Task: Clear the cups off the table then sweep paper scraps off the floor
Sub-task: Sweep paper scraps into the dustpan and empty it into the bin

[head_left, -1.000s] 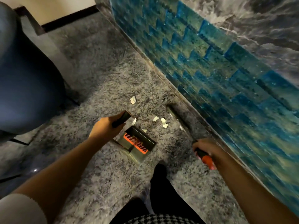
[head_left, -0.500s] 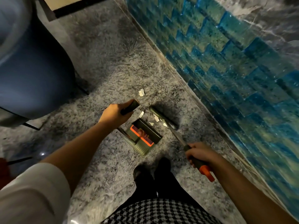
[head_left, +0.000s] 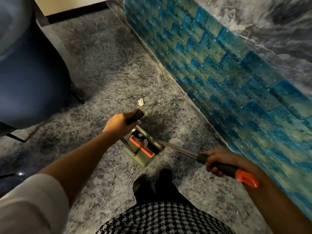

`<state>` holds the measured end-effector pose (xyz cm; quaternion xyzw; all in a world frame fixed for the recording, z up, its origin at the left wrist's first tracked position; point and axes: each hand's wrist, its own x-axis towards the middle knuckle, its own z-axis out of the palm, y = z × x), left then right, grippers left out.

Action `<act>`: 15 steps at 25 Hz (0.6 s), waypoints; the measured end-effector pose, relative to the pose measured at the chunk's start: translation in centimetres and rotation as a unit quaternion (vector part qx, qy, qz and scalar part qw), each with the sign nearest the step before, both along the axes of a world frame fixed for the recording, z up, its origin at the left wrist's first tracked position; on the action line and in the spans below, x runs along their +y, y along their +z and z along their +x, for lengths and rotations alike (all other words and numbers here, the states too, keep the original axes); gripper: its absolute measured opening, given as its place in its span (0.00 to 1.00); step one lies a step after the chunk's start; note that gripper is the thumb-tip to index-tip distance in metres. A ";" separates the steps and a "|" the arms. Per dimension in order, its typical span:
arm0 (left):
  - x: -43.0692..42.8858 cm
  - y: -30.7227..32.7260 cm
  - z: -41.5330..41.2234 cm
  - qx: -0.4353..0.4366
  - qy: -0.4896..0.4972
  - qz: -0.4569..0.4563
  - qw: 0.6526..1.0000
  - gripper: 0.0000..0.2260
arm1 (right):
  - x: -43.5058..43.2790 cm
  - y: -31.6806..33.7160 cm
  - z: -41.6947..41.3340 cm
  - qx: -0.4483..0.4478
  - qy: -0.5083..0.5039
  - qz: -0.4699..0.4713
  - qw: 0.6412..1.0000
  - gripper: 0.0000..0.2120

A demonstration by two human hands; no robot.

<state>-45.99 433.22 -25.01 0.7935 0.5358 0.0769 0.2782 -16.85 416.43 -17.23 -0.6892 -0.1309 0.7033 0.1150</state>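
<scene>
My left hand grips the black handle of an upright olive dustpan standing on the grey speckled floor, its orange comb teeth facing up. A few white paper scraps lie inside the pan. My right hand grips the dark, orange-tipped handle of the broom, whose head lies against the pan's mouth. One white paper scrap remains on the floor just beyond the dustpan handle. No cups are in view.
A blue-tiled wall runs diagonally along the right. A dark blue rounded seat stands at the left. My black shoes are just behind the dustpan. A dark skirting strip crosses the top.
The broom head has swept left from beside the tiled wall into the dustpan, carrying the cluster of scraps into it. My right hand followed leftward; one scrap stays on the floor.
</scene>
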 end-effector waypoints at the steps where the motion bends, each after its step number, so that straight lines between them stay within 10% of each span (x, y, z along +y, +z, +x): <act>1: -0.2 0.1 -0.4 -0.010 0.006 -0.001 1.000 0.24 | 0.4 0.1 -0.1 -0.008 0.003 0.006 1.000 0.21; 15: -0.8 -0.5 -9.0 -0.130 0.272 -0.021 0.953 0.21 | 17.9 -4.2 -0.5 -0.129 0.026 0.097 0.987 0.17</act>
